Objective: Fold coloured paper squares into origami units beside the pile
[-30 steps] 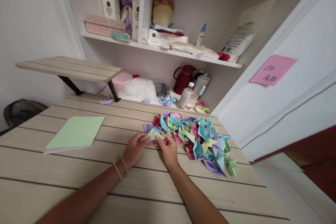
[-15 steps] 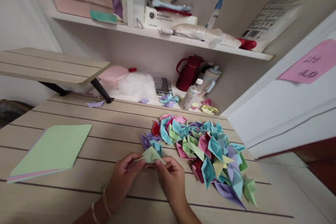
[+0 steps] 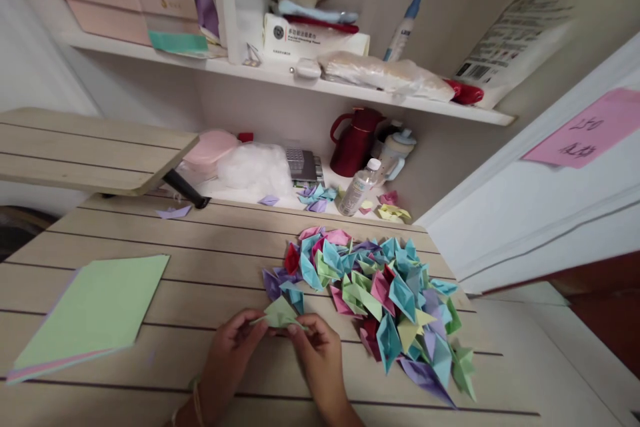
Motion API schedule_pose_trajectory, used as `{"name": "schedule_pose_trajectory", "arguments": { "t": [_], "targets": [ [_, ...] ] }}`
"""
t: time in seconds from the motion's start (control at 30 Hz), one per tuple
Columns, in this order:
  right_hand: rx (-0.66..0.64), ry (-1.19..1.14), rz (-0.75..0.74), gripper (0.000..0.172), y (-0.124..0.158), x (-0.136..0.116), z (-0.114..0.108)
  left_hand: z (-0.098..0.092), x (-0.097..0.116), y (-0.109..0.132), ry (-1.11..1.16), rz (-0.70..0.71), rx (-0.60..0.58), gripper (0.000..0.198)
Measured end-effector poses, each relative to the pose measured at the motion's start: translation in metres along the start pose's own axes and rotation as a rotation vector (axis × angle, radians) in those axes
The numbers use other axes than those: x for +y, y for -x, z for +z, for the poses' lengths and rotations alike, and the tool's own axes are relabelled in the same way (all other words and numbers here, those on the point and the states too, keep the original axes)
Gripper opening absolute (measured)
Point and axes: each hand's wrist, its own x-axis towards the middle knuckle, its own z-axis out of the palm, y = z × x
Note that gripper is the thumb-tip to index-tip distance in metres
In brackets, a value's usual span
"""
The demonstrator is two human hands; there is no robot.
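A small folded light green paper point(image 3: 280, 313) is held above the wooden table point(image 3: 210, 307), its pointed peak facing away from me. My left hand point(image 3: 233, 352) pinches its left end between thumb and fingers. The right end is pinched by my right hand point(image 3: 319, 355). Just beyond and to the right lies a heap of folded paper boats point(image 3: 403, 297) in blue, green, pink, purple, yellow and red. On the left rests a stack of flat paper sheets point(image 3: 97, 310), light green on top.
A raised wooden stand point(image 3: 90, 147) is at the back left. Behind the table are a clear bottle point(image 3: 359, 188), a dark red jug point(image 3: 355, 142), a light cup point(image 3: 396, 155) and white plastic bags point(image 3: 255, 170). A loaded shelf point(image 3: 200, 65) runs above.
The view has shifted slightly, so the table and shelf contents appear lower and a little farther left. Both hands still hold the green paper.
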Motion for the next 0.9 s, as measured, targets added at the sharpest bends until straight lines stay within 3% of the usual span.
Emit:
{"name": "schedule_pose_trajectory", "arguments": {
  "t": [0.47, 0.73, 0.9],
  "targets": [
    [-0.010, -0.052, -0.131, 0.028, -0.002, 0.009, -0.001, 0.005, -0.003, 0.002, 0.171, 0.093, -0.021, 0.023],
    [-0.028, -0.251, -0.191, 0.027, -0.007, 0.012, 0.001, 0.012, -0.004, 0.001, 0.332, 0.112, -0.009, 0.042],
    [-0.017, -0.313, -0.225, 0.027, -0.009, 0.015, 0.002, 0.012, -0.008, 0.002, 0.323, 0.120, -0.034, 0.039]
  ]
}}
